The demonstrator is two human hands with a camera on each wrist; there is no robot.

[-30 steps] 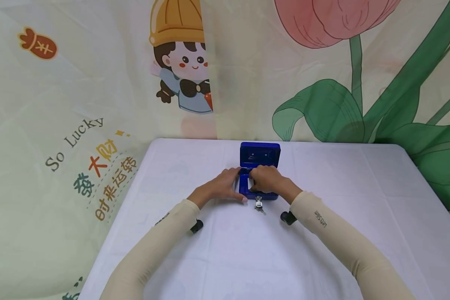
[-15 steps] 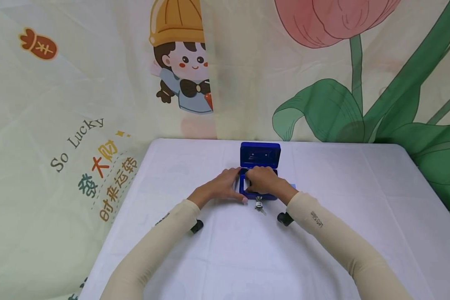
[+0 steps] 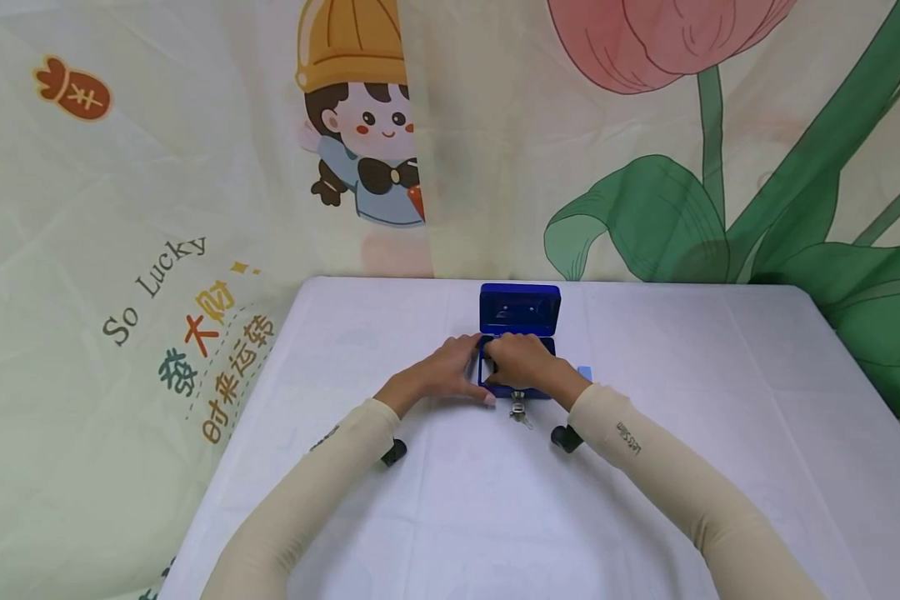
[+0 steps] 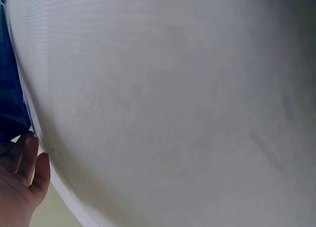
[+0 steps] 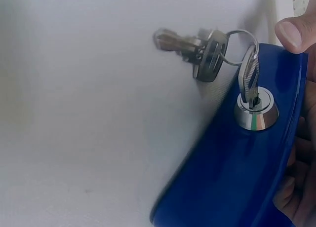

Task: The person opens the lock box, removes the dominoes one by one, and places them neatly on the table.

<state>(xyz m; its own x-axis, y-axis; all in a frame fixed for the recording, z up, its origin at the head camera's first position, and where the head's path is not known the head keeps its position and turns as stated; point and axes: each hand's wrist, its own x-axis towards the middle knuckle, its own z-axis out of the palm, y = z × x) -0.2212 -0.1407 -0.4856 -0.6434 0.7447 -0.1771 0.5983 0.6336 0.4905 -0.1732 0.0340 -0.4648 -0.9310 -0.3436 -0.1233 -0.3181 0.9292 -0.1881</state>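
Observation:
A blue cash box [image 3: 520,310] stands near the back of the table with its lid raised. My left hand [image 3: 444,368] spans its left end, thumb at the front corner and fingers toward the rear. In the left wrist view, the fingertips of the left hand [image 4: 22,175] touch the blue wall. My right hand [image 3: 523,362] reaches into the box with bent fingers; what they touch is hidden. A key [image 5: 249,76] sits in the silver lock [image 5: 257,113], with a second key [image 5: 212,56] hanging from its ring.
A small light-blue object [image 3: 585,372] lies just right of the box, partly behind the right wrist. White cloth covers the table [image 3: 420,517]. A printed curtain [image 3: 487,142] hangs behind the table's rear edge.
My right hand has shifted left inside the box. The light-blue object beside the right wrist has come into view. The left hand has stayed in place.

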